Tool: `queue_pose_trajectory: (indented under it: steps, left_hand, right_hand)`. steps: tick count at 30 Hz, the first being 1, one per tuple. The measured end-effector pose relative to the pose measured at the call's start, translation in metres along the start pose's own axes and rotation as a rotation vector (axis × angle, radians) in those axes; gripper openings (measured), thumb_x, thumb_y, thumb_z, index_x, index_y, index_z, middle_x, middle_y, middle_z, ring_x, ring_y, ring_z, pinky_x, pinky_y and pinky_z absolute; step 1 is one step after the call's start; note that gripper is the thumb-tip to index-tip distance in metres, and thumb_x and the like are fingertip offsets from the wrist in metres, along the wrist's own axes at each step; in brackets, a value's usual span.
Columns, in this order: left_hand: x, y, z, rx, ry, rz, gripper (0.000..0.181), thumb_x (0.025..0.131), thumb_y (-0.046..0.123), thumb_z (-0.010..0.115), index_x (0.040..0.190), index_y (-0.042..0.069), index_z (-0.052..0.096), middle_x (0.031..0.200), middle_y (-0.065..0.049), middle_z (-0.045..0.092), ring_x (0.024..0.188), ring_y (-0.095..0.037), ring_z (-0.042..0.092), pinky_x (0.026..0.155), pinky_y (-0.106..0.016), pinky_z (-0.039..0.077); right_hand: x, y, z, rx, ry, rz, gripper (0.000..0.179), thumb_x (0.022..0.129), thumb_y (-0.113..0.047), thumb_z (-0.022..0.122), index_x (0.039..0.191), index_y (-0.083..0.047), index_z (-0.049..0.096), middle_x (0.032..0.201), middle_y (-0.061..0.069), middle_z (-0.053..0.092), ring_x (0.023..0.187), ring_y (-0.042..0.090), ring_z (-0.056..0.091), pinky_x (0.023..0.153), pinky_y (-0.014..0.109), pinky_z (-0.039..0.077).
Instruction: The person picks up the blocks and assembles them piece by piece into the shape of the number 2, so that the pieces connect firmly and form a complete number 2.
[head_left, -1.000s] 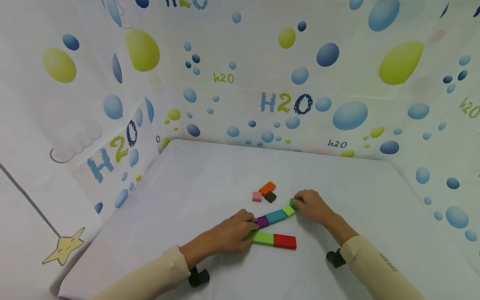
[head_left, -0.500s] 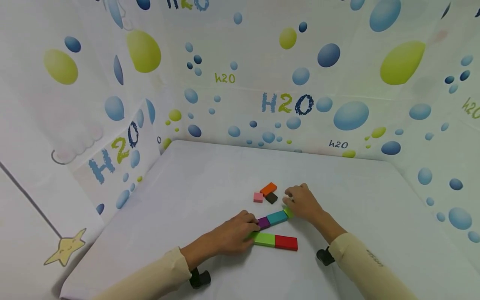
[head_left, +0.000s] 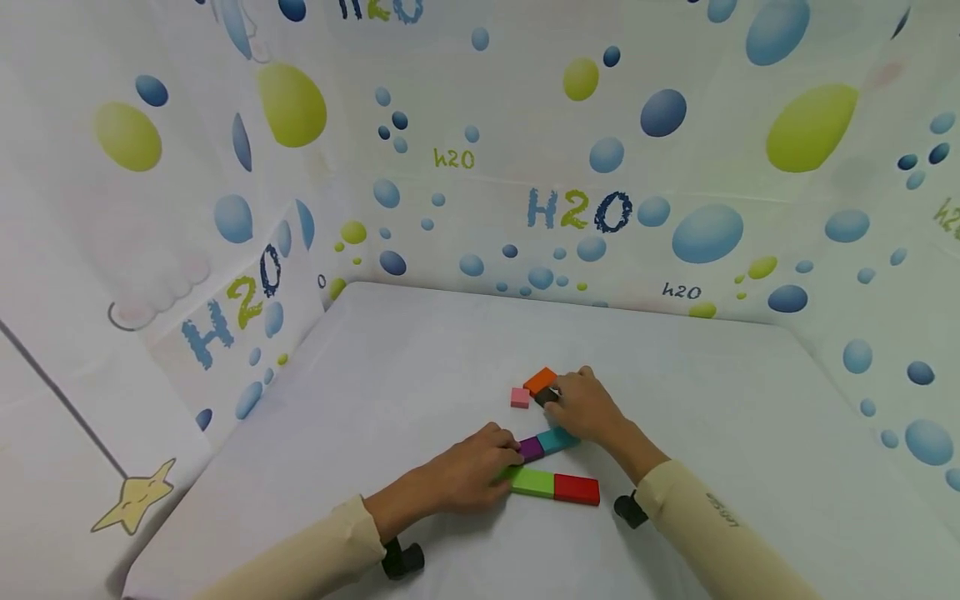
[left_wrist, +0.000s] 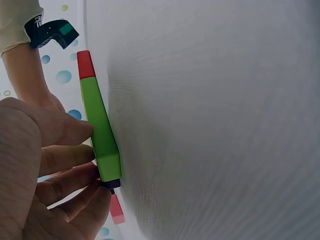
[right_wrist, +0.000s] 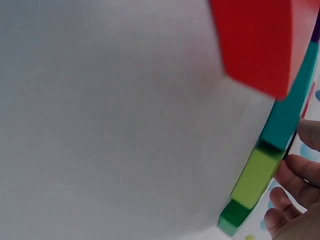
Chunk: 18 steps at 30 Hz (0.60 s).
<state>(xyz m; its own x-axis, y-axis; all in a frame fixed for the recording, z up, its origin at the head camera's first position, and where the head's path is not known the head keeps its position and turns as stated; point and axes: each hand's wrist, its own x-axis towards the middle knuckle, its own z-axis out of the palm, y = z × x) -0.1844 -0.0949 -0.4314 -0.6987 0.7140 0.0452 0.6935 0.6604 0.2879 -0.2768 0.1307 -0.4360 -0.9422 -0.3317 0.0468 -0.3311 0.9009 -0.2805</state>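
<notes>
My left hand [head_left: 472, 469] rests at the left end of two block rows. Its fingertips touch the purple block [head_left: 532, 450], and its thumb lies at the light green block [left_wrist: 98, 127]. A red block [head_left: 577, 489] adjoins that green one. The other row runs from purple to the teal block [head_left: 557, 439], then a yellow-green block [right_wrist: 257, 177] and a dark green block [right_wrist: 234, 217], both hidden behind my right hand [head_left: 588, 407] in the head view. That hand's thumb and fingers pinch a dark block [head_left: 546, 397], partly covering it.
An orange block [head_left: 540, 382] lies against the dark block, with a pink block [head_left: 520, 398] just left of them. Everything sits on a white-covered table [head_left: 405, 358]. A printed curtain [head_left: 510, 150] encloses the far side and both flanks.
My right hand has let go of the dark green block at the row's far end and moved left to the dark block. My left hand stays in place.
</notes>
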Motion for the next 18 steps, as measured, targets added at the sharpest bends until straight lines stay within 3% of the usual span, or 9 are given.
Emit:
queue_pose_trajectory:
  steps: [8,18]
  left_hand:
    - [0.0003,-0.0001,0.0008,0.018,0.018,0.019,0.028,0.094,0.018,0.068,0.121,0.011,0.073,0.124,-0.002,0.064,0.113,-0.014,0.053,0.095,-0.023,0.050]
    - [0.0009,0.0005,-0.0011,0.006,0.009,0.002,0.029,0.093,0.017,0.068,0.122,0.012,0.073,0.124,-0.001,0.064,0.113,-0.014,0.053,0.095,-0.023,0.050]
  right_hand:
    - [0.0030,-0.0016,0.0054,-0.037,0.008,-0.012,0.036,0.096,-0.027,0.068,0.120,0.000,0.067,0.114,0.011,0.070,0.100,0.028,0.049,0.079,0.039,0.050]
    - [0.0059,-0.0024,0.0028,-0.024,-0.003,-0.014,0.038,0.096,-0.023,0.068,0.125,0.001,0.064,0.117,0.012,0.068,0.103,0.028,0.049,0.085,0.039,0.051]
